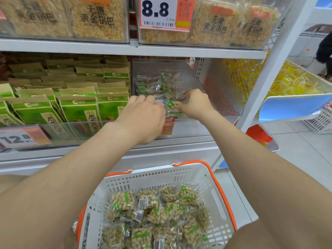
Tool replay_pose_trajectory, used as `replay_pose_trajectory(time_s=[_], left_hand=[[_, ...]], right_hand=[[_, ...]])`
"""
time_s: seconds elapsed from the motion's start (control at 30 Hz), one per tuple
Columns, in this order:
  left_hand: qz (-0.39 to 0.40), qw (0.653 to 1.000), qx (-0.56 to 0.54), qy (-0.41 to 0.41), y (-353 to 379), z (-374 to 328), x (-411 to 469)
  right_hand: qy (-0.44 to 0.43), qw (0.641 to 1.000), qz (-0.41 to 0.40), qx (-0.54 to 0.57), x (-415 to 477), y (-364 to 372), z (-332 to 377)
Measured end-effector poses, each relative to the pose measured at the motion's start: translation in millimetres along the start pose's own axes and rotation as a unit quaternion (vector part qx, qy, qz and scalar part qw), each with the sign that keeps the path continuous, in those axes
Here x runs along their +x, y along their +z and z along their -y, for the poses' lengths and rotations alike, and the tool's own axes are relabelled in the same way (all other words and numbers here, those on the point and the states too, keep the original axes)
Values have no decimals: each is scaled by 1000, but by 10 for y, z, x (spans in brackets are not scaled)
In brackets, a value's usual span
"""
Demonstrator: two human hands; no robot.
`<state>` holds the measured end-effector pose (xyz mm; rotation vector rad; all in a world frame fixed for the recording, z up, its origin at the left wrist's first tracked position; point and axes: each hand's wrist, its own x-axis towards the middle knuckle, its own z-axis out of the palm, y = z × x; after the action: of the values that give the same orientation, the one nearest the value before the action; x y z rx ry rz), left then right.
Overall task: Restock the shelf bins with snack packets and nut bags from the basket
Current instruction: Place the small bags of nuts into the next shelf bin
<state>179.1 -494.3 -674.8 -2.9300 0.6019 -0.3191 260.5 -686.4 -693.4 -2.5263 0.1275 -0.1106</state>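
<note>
A white basket point(213, 178) with orange handles sits low in front of me, holding several clear peanut packets point(156, 209) with green labels. On the middle shelf stands a clear plastic bin point(221, 90) with a few of the same packets inside point(154, 83). Both hands reach over its front edge. My left hand point(143, 114) and my right hand point(195, 104) are closed on the two ends of a peanut packet point(172, 107) held between them, just inside the bin.
Left of the bin, a clear tray holds rows of green and brown seed bags point(79, 105) behind a 12.8 price tag point(18, 138). The shelf above carries rice-crust packs point(97, 17) and an 8.8 tag point(161, 12). A yellow-filled bin point(294, 81) stands right.
</note>
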Motion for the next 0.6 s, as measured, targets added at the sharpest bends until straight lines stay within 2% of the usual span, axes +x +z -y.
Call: replay_pose_trajectory(time_s=[0.17, 0.37, 0.47, 0.53, 0.6], left_hand=[[-17, 1000, 3, 0, -19, -18, -8], [-22, 999, -31, -8, -6, -36, -6], [-62, 995, -80, 1, -11, -45, -15], [-119, 988, -98, 13, -31, -41, -22], [-175, 978, -111, 36, -86, -53, -66]], right_hand=[[42, 997, -55, 16, 47, 79, -21], [50, 998, -41, 15, 53, 75, -26], [52, 998, -35, -25, -36, 27, -25], [24, 996, -68, -60, -138, 7, -7], [-74, 984, -133, -88, -249, -21, 20]])
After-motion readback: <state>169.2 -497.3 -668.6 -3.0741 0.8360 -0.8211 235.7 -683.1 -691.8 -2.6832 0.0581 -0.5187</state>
